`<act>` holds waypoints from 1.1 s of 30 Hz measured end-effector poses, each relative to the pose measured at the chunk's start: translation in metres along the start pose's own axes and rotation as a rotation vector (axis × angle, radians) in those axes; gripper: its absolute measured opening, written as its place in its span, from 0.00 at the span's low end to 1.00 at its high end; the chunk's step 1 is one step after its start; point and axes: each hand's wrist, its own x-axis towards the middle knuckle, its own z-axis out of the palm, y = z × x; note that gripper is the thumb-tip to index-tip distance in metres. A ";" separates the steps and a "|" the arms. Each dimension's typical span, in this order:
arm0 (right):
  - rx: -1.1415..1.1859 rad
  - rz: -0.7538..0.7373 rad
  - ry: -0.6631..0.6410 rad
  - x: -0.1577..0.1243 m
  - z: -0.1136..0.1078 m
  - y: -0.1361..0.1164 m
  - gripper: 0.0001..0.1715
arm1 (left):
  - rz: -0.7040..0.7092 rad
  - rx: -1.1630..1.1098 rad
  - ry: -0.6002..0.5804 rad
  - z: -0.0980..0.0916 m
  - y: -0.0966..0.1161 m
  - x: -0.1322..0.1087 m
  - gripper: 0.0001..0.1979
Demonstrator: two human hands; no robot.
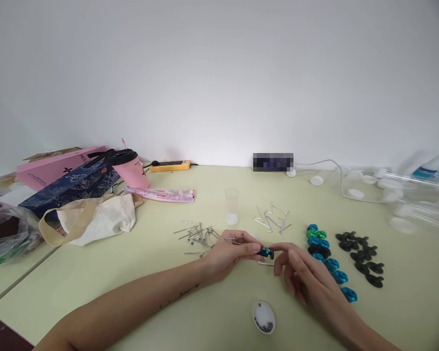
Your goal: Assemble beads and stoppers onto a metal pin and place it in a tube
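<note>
My left hand (231,253) is closed on a small blue and black part (265,252), with a thin metal rod (234,241) also at its fingers. Beside the part's black end, my right hand (307,273) has its fingers apart and bent; its index fingertip is close to or touching that end. To the right lie blue and green knob-like pieces (331,264) in rows and several black pieces (369,267). Below the hands is a small white dish (264,318) with tiny dark bits. Metal rods (195,234) are scattered left, and L-shaped metal pins (274,219) behind.
A clear cup (231,204) stands behind the hands. A pink cup (131,170), cloth bag (109,219), boxes (66,168) and yellow power strip (170,166) are at the left. Clear tubes (417,195) and a white cable (338,170) lie at the right.
</note>
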 end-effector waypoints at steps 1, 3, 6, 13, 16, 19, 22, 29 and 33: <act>0.002 0.003 0.000 0.000 0.000 0.000 0.25 | -0.001 0.001 -0.001 0.000 0.000 0.000 0.11; 0.015 0.008 0.002 -0.001 0.000 0.000 0.25 | -0.001 0.000 -0.002 0.000 0.000 0.000 0.11; 0.019 0.001 -0.001 -0.001 -0.001 0.001 0.24 | 0.008 -0.004 -0.002 -0.001 -0.001 0.000 0.10; 0.015 -0.008 -0.005 0.001 0.000 0.002 0.24 | 0.005 0.026 -0.020 -0.002 -0.002 0.000 0.11; 0.026 -0.008 0.010 0.001 0.000 0.003 0.24 | 0.006 0.031 -0.015 -0.001 -0.001 0.000 0.11; 0.016 -0.008 -0.009 0.001 0.000 0.003 0.24 | 0.002 0.036 -0.014 -0.001 -0.001 0.000 0.12; 0.004 -0.016 -0.013 0.002 -0.001 0.005 0.24 | -0.007 0.047 -0.021 -0.002 -0.002 0.001 0.13; -0.016 0.000 -0.009 0.001 -0.002 0.008 0.24 | -0.006 0.053 -0.032 -0.003 -0.003 0.001 0.13; 0.013 -0.004 0.003 0.001 -0.002 0.007 0.25 | -0.013 0.052 -0.036 -0.003 -0.001 0.001 0.13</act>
